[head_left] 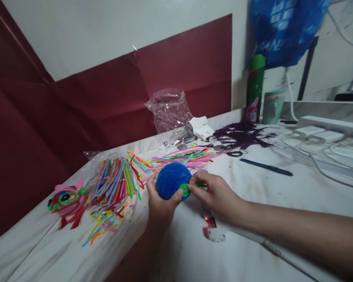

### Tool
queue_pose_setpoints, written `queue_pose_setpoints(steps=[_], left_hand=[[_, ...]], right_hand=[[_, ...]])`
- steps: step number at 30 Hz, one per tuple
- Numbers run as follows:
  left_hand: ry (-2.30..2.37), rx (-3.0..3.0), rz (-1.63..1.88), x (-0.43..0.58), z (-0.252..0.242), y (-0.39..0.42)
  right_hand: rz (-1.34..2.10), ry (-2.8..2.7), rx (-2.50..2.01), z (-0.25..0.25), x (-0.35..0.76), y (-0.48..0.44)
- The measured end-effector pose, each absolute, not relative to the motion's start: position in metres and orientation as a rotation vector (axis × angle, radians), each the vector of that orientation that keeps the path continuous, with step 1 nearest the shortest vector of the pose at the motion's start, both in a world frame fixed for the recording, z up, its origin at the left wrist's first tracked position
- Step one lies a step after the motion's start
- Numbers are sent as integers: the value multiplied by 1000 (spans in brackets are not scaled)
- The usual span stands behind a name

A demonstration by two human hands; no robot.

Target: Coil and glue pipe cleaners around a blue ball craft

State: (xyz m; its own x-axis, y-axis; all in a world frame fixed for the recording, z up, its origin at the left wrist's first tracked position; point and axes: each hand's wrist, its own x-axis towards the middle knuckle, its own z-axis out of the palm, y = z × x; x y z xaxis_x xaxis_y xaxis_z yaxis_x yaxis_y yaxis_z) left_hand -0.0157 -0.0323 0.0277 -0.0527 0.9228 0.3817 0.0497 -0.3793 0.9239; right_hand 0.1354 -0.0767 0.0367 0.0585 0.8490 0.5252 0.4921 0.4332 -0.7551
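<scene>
A round ball wrapped in blue strands is held above the table by my left hand, its fingers around the left and lower sides and its thumb on the front. On the ball's lower right lies a green coil. My right hand pinches a thin green strip, probably a pipe cleaner, against that coil. To the left, many coloured pipe cleaners lie in a clear plastic bag. Beside them stands a red figure with a ringed eye.
Loose pipe cleaners spread behind the ball. A crumpled clear bag, purple strands and a dark pen-like stick lie farther back. A small white device with a red light sits below my right hand. Cables and a white power strip are at right.
</scene>
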Motion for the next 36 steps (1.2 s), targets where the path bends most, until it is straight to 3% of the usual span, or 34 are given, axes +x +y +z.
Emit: queue_pose_setpoints(steps=[36], left_hand=[[1156,1480,1415,-22,30,-26]], right_hand=[[419,-1592,-1192,36,134,-74]])
